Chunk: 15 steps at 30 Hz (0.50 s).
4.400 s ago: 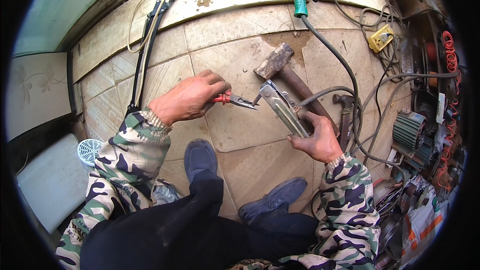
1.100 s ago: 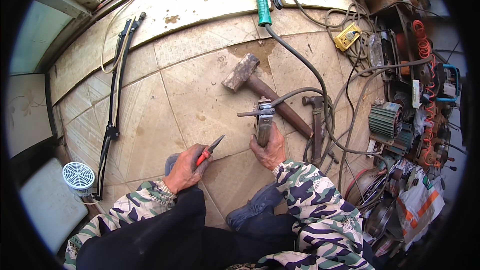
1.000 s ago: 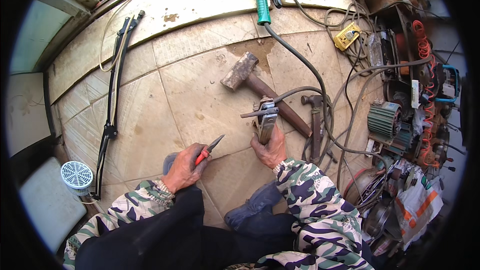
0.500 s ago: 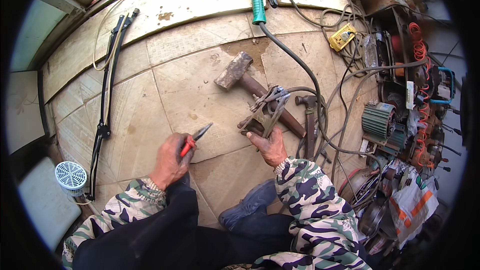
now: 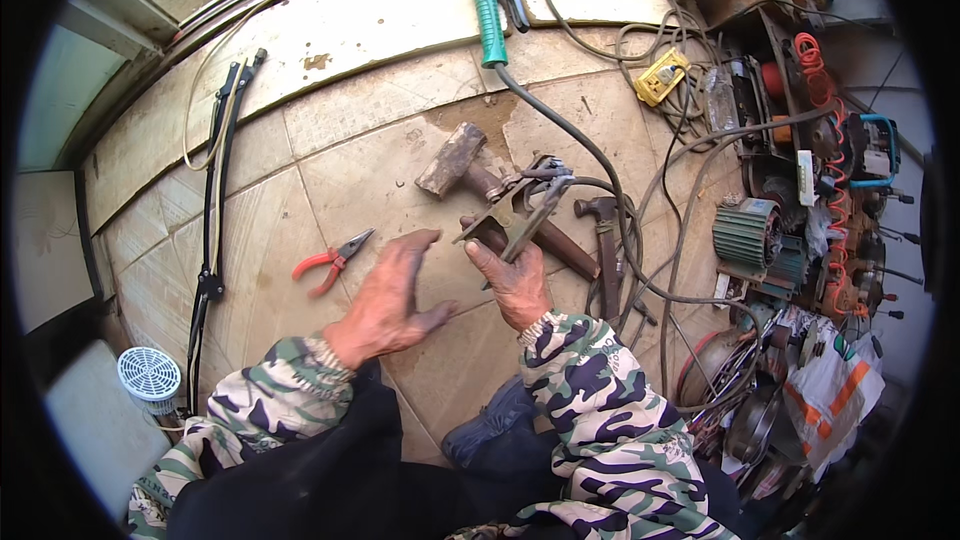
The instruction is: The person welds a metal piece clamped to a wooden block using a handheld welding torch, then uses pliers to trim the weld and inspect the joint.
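My left hand (image 5: 385,302) is open above the tiled floor, thumb and fingers spread, holding nothing. Just beyond and left of it lie red-handled pliers (image 5: 338,259), jaws slightly apart. My right hand (image 5: 521,289) grips a worn metal ground clamp (image 5: 522,217) between thumb and fingers; a dark cable appears to join its far end. Underneath the clamp lies a sledgehammer (image 5: 453,159), its brown handle running toward the lower right and partly covered. A smaller hammer (image 5: 607,252) rests right of my right hand. The fingertips behind the clamp are hidden.
A green electrode holder (image 5: 488,15) lies on a pale board, its thick cable curving right. Coiled cords surround a yellow socket box (image 5: 660,77). Machinery with a green motor (image 5: 746,237) crowds the right side. A black folding arm (image 5: 213,185) and a white round vent-topped object (image 5: 149,376) are left.
My left hand has put the pliers down on the floor and moved right toward the clamp, its fingers opening. My right hand still holds the clamp.
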Available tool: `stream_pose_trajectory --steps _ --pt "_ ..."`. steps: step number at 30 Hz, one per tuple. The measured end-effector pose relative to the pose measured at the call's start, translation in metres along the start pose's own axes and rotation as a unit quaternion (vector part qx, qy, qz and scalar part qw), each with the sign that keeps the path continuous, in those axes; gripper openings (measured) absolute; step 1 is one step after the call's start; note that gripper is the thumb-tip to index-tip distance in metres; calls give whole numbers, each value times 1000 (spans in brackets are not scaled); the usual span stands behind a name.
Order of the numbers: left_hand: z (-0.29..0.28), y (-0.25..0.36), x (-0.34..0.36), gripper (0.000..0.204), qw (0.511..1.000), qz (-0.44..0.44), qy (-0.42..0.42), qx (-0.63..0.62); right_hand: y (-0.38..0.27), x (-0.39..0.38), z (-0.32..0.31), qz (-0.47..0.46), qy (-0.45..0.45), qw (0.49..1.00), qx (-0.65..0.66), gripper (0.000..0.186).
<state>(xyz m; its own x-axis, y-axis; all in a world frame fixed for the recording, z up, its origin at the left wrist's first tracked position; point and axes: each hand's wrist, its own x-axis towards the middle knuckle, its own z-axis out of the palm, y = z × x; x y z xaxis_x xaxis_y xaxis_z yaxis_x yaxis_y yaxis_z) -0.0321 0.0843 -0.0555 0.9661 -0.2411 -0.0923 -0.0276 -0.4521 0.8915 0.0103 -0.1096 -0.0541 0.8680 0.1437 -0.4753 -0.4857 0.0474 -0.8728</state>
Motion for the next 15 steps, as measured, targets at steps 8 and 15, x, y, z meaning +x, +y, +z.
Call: stream_pose_trajectory --steps 8,15 --pt "52 -2 54 101 996 18 -14 -89 -1 2 -8 -48 31 992 -110 47" --pt "74 2 67 104 981 -14 56 -188 -9 17 -22 -51 -23 989 -137 60"
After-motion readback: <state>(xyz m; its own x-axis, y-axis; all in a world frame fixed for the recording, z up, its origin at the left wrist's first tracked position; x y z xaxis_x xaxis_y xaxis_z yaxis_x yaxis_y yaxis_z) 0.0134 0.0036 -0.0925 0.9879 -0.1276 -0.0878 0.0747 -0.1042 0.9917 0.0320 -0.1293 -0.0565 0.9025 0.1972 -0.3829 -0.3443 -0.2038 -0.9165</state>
